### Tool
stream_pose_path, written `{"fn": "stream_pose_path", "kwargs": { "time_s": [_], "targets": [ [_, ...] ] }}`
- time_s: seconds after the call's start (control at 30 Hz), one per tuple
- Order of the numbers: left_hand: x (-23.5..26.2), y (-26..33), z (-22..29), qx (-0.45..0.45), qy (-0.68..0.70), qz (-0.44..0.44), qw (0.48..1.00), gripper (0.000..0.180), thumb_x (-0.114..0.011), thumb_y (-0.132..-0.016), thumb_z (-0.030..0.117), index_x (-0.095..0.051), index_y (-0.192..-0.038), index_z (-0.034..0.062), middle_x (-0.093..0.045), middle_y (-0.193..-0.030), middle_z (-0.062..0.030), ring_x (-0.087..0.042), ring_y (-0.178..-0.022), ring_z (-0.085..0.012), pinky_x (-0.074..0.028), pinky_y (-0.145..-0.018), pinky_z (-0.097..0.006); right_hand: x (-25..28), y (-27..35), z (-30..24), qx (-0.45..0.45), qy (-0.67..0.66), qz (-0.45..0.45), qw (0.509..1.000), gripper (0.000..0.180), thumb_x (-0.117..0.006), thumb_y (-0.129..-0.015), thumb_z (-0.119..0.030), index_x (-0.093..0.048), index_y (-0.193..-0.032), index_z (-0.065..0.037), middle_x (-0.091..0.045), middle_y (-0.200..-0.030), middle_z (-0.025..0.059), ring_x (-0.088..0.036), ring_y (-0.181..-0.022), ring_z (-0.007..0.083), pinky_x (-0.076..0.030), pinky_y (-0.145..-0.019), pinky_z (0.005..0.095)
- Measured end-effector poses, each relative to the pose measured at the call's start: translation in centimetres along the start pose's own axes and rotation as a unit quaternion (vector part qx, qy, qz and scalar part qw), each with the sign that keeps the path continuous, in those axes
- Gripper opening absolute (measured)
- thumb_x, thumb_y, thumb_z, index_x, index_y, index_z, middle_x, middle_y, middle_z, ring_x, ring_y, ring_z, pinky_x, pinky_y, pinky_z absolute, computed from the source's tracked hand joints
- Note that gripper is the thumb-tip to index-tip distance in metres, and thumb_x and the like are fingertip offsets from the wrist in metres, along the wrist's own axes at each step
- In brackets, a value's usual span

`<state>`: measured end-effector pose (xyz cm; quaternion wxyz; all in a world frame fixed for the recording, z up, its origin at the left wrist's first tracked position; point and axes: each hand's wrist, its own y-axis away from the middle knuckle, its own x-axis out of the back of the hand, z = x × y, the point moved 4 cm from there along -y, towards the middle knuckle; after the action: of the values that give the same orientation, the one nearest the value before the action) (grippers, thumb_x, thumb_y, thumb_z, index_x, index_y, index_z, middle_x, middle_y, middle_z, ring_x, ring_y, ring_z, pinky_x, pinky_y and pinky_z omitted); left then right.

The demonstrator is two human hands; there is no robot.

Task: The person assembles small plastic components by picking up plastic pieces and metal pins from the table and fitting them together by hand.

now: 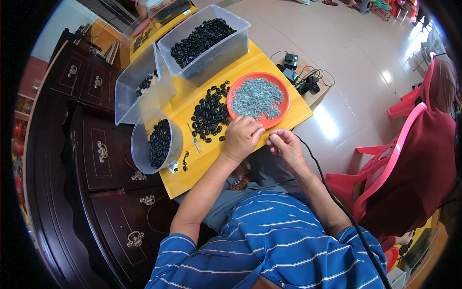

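My left hand [244, 137] is closed in a pinch at the near rim of an orange-red plate [287, 107]. On that plate lies a heap of small silvery metal pins [256, 98]. Just to the right, my right hand [288, 147] pinches thumb against forefinger, with a tiny dark spot at the tips. What either hand holds is too small to make out. Left of the plate a loose pile of small black oval pieces [211, 111] covers part of the yellow table [196, 168]. A slim pale blue tool with a pointed tip [196, 142] lies beside the pile.
Left of the pile stand a round clear tub [176, 139] and two clear bins [124, 110] [211, 65], all holding black pieces. Dark wooden drawers [113, 159] flank the table. Cables and black devices [308, 79] sit beyond it. At right, a person in dark red [418, 168] uses a pink chair [380, 168].
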<state>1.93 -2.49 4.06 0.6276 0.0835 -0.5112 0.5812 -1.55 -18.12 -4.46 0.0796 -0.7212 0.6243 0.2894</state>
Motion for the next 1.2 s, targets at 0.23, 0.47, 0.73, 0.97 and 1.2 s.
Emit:
{"fn": "stream_pose_path", "kwargs": {
  "time_s": [0.23,0.47,0.73,0.97,1.2],
  "targets": [
    [-0.3,-0.9,-0.9,0.026,0.005,-0.022,0.999,0.005,-0.073,-0.081,0.011,-0.070,-0.079,0.0077,-0.064,-0.080,-0.0089,-0.064,-0.080,-0.0303,-0.051,-0.074,-0.043,-0.1,0.2,-0.1,0.005,0.024,0.001,1.000,0.021,-0.066,-0.098,-0.015,-0.064,-0.114,-0.002,-0.071,-0.094,0.0048,-0.062,-0.073,0.0069,-0.051,-0.066,0.0211],
    [0.1,-2.0,-2.1,0.069,0.025,0.014,0.997,0.006,-0.072,-0.083,0.011,-0.069,-0.082,0.0063,-0.065,-0.080,-0.0102,-0.064,-0.077,-0.0317,-0.052,-0.071,-0.042,-0.4,0.5,-0.3,-0.022,0.029,-0.009,0.999,0.018,-0.064,-0.100,-0.019,-0.063,-0.107,-0.002,-0.070,-0.089,0.0044,-0.062,-0.071,0.0074,-0.052,-0.066,0.0213],
    [0.0,-2.4,-2.5,0.082,0.049,0.013,0.995,0.007,-0.072,-0.082,0.010,-0.068,-0.082,0.0056,-0.065,-0.080,-0.0108,-0.063,-0.076,-0.0312,-0.051,-0.069,-0.041,-0.5,0.3,-0.1,-0.023,0.022,-0.006,0.999,0.021,-0.058,-0.104,-0.025,-0.061,-0.099,-0.005,-0.065,-0.084,0.0022,-0.058,-0.068,0.0067,-0.050,-0.064,0.0212],
    [0.3,-1.3,-2.0,0.176,0.204,0.030,0.962,0.004,-0.067,-0.090,0.006,-0.068,-0.088,0.0029,-0.066,-0.079,-0.0050,-0.062,-0.064,-0.0114,-0.050,-0.060,-0.026,-0.5,0.2,0.2,0.007,0.061,-0.003,0.998,0.018,-0.060,-0.102,-0.022,-0.063,-0.101,-0.005,-0.063,-0.085,-0.0001,-0.055,-0.066,0.0055,-0.048,-0.061,0.0202],
    [-0.2,1.5,-1.8,0.263,0.411,0.026,0.873,0.007,-0.062,-0.097,0.007,-0.066,-0.099,0.0016,-0.067,-0.086,-0.0014,-0.058,-0.072,-0.0061,-0.049,-0.068,-0.021,-2.0,0.6,-0.4,-0.025,0.021,-0.024,0.999,0.014,-0.064,-0.100,-0.019,-0.063,-0.103,-0.005,-0.064,-0.087,0.0000,-0.056,-0.066,0.0051,-0.048,-0.061,0.0187]
  ]
}}
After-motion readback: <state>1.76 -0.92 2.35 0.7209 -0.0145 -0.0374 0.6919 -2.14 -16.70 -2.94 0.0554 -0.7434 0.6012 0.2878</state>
